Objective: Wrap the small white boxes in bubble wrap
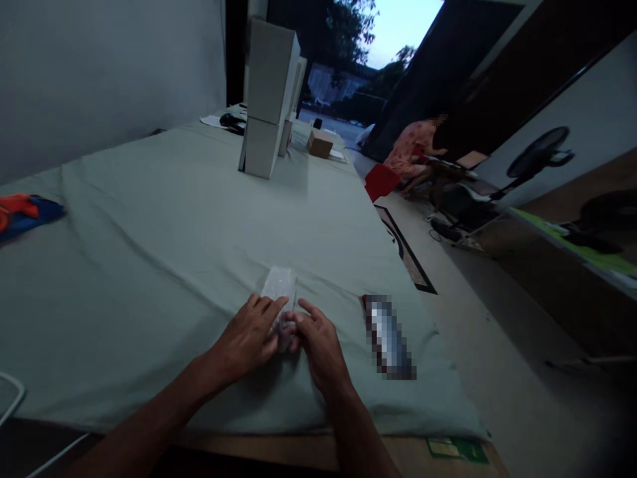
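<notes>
A small clear plastic packet [280,284] lies on the pale green cloth [164,252] near the table's front edge. My left hand [249,340] rests on its near end with the fingers curled over it. My right hand [318,342] meets it from the right, fingertips pinching the same near end of the packet. The far half of the packet shows beyond my fingers; the near part is hidden under them. A blurred-out oblong object [389,337] lies just right of my right hand.
Tall white boxes [269,99] stand stacked at the far middle of the table, a small cardboard box [319,143] behind them. An orange and blue cloth [22,212] lies at the left edge. A person [415,149] sits on the floor at right, near a fan [540,156].
</notes>
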Motion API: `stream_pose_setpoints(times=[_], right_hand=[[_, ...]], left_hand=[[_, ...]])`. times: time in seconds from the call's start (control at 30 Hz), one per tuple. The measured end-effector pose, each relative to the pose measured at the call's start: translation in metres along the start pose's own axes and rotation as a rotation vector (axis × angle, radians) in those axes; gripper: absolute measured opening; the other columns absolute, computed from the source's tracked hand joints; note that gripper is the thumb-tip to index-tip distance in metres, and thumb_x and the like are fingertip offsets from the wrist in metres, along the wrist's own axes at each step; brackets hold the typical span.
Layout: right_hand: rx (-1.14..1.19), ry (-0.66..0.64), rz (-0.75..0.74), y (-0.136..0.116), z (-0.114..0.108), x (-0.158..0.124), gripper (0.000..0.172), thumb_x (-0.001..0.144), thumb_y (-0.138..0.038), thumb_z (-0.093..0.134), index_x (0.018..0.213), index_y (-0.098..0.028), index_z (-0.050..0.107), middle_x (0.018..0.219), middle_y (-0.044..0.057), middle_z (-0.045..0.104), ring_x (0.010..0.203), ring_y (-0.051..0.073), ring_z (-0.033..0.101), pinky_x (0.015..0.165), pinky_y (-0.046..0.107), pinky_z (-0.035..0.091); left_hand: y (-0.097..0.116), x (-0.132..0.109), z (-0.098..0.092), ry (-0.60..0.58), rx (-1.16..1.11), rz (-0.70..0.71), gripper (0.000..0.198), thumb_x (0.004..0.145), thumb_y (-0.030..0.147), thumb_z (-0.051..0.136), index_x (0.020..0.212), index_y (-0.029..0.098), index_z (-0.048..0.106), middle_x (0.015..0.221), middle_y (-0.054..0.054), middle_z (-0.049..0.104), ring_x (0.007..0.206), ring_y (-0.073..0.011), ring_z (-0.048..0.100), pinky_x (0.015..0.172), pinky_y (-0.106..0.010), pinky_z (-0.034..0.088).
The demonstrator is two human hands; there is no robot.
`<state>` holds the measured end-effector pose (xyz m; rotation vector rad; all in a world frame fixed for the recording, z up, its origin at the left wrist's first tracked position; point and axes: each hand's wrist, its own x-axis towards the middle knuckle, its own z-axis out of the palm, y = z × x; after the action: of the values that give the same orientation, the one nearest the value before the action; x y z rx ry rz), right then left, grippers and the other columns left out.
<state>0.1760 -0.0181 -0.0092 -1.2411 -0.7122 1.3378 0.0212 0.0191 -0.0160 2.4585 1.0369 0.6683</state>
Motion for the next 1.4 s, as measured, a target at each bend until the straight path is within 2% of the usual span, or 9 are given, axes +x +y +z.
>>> stream_pose_setpoints(times=[0.13, 0.47, 0.63, 0.83, 0.97, 1.07, 1.13, 1.23, 1.4], right_hand=[[-0.096, -0.094, -0.071, 0.001, -0.002, -0.010, 0.054, 0.075, -0.029, 0.069, 0.125, -0.016, 0.052, 0.107, 0.011, 0.068, 0.075, 0.016, 0.063, 0.053, 0.023, 0.047], [-0.692, -0.276, -0.369, 0.006, -0.002, -0.009, 0.062, 0.082, -0.017, 0.054, 0.141, -0.018, 0.037, 0.118, 0.011, 0.064, 0.074, 0.014, 0.060, 0.069, 0.029, 0.052], [-1.047, -0.244, -0.635, 0.013, 0.004, -0.011, 0.068, 0.084, -0.012, 0.050, 0.148, -0.017, 0.027, 0.122, 0.015, 0.061, 0.098, 0.023, 0.061, 0.089, 0.043, 0.051], [-1.166, -0.293, -0.675, 0.006, 0.004, -0.021, 0.084, 0.076, -0.005, 0.051, 0.151, -0.018, 0.016, 0.129, 0.016, 0.056, 0.115, 0.027, 0.055, 0.093, 0.045, 0.050], [-0.993, -0.329, -0.623, -0.005, -0.007, -0.022, 0.071, 0.084, -0.012, 0.052, 0.148, -0.023, 0.024, 0.125, 0.011, 0.061, 0.095, 0.018, 0.063, 0.081, 0.033, 0.054], [-0.943, -0.188, -0.635, -0.005, -0.015, -0.017, 0.059, 0.087, -0.011, 0.048, 0.142, -0.024, 0.033, 0.115, 0.007, 0.066, 0.087, 0.015, 0.062, 0.069, 0.027, 0.052], [-1.022, -0.139, -0.720, -0.002, -0.016, -0.013, 0.060, 0.086, -0.009, 0.049, 0.142, -0.023, 0.034, 0.111, 0.007, 0.067, 0.093, 0.018, 0.061, 0.076, 0.032, 0.050], [-1.219, -0.195, -0.834, 0.002, -0.011, -0.010, 0.062, 0.084, -0.008, 0.050, 0.143, -0.019, 0.032, 0.110, 0.009, 0.067, 0.097, 0.024, 0.059, 0.081, 0.040, 0.046], [-1.400, -0.250, -0.860, -0.006, -0.004, -0.012, 0.064, 0.086, -0.008, 0.049, 0.145, -0.015, 0.028, 0.110, 0.011, 0.068, 0.097, 0.026, 0.057, 0.080, 0.042, 0.041]], left_hand=[[-0.003, -0.003, 0.004, 0.049, -0.060, 0.025, 0.063, 0.077, 0.010, 0.052, 0.138, 0.019, 0.036, 0.115, -0.009, 0.058, 0.102, -0.0259, 0.048, 0.092, -0.042, 0.043], [-0.009, -0.012, 0.000, 0.092, -0.250, 0.013, 0.070, 0.073, 0.011, 0.053, 0.140, 0.020, 0.034, 0.121, -0.010, 0.057, 0.109, -0.0248, 0.052, 0.098, -0.047, 0.043], [-0.008, -0.012, -0.005, 0.187, -0.366, -0.166, 0.053, 0.072, 0.012, 0.050, 0.125, 0.019, 0.050, 0.118, -0.010, 0.057, 0.103, -0.0227, 0.055, 0.087, -0.040, 0.050], [-0.004, -0.005, 0.003, 0.212, -0.353, -0.265, 0.034, 0.078, 0.019, 0.055, 0.112, 0.018, 0.055, 0.100, -0.007, 0.059, 0.089, -0.0206, 0.057, 0.082, -0.038, 0.051], [-0.002, -0.005, 0.010, 0.225, -0.326, -0.270, 0.036, 0.078, 0.015, 0.053, 0.114, 0.017, 0.053, 0.099, -0.007, 0.058, 0.089, -0.0210, 0.056, 0.081, -0.038, 0.051], [-0.002, -0.007, 0.012, 0.226, -0.320, -0.265, 0.040, 0.075, 0.014, 0.055, 0.114, 0.018, 0.053, 0.099, -0.006, 0.057, 0.088, -0.0208, 0.056, 0.080, -0.037, 0.051], [-0.003, -0.007, 0.012, 0.226, -0.319, -0.263, 0.041, 0.074, 0.014, 0.055, 0.114, 0.019, 0.054, 0.098, -0.006, 0.057, 0.087, -0.0206, 0.056, 0.080, -0.036, 0.051], [-0.004, -0.007, 0.011, 0.232, -0.327, -0.253, 0.040, 0.074, 0.014, 0.054, 0.114, 0.018, 0.054, 0.098, -0.006, 0.057, 0.086, -0.0203, 0.056, 0.079, -0.036, 0.051], [-0.002, -0.007, 0.011, 0.245, -0.346, -0.252, 0.038, 0.075, 0.015, 0.054, 0.112, 0.019, 0.053, 0.098, -0.006, 0.057, 0.086, -0.0195, 0.056, 0.079, -0.036, 0.051]])
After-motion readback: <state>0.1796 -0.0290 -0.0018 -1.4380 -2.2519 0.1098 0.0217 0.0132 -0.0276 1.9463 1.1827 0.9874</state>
